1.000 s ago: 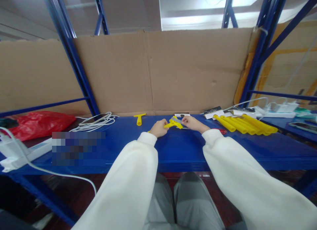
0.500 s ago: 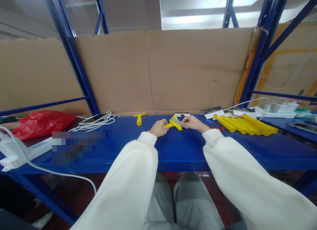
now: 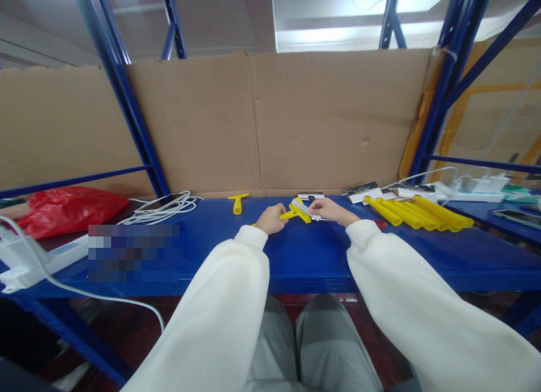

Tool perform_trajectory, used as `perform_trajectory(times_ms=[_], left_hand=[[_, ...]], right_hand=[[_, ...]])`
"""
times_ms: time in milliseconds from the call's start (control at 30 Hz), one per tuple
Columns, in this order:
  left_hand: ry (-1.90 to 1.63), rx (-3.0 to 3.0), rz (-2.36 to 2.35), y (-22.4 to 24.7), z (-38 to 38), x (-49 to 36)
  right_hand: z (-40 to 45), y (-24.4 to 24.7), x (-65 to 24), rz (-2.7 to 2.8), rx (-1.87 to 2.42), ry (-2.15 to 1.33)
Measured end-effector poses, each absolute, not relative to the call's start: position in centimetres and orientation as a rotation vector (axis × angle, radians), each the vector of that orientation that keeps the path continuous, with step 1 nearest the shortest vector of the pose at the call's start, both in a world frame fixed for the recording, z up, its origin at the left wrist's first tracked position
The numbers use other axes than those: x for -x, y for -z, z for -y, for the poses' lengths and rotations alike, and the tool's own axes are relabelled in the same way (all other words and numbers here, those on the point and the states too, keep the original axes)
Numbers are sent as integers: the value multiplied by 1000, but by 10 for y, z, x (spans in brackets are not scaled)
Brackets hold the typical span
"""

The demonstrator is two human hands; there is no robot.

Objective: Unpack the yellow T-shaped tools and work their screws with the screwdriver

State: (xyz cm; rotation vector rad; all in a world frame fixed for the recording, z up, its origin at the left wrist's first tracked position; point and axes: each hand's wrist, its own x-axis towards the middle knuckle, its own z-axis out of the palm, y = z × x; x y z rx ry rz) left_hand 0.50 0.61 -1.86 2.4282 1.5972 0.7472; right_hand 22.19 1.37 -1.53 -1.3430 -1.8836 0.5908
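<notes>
My left hand [image 3: 271, 219] is closed on the handle of a yellow T-shaped tool [image 3: 300, 212] above the blue shelf. Against the head of that tool, my right hand [image 3: 331, 210] pinches a thin pale strip [image 3: 307, 207]. Another yellow T-shaped piece [image 3: 238, 203] stands on the shelf to the left of my hands. Several yellow tubes [image 3: 406, 213] lie side by side at the right. Between them and my right hand, part of a red object [image 3: 379, 224] shows.
At the left are a red plastic bag [image 3: 74, 209] with another person's hand at its edge, coiled white cables [image 3: 164, 208] and a white power strip [image 3: 70, 253]. Black-and-white packets [image 3: 363, 192] lie behind the tubes. A cardboard panel [image 3: 262, 121] closes the back.
The pale strip has turned slightly and lies more along the tool's head. My right hand has shifted a little to the right. My left hand has hardly moved.
</notes>
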Motion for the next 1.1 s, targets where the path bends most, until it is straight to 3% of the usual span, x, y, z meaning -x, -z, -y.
perform_trajectory(times_ms=[633,1100], left_hand=[[-733,-2432,-1601,18,-7,-4],[-805,-2443,-1498,18,-6,-6]], right_hand=[[-17,3,-224,1076,991,-869],[-13,13,-215,1185,1066,-1160]])
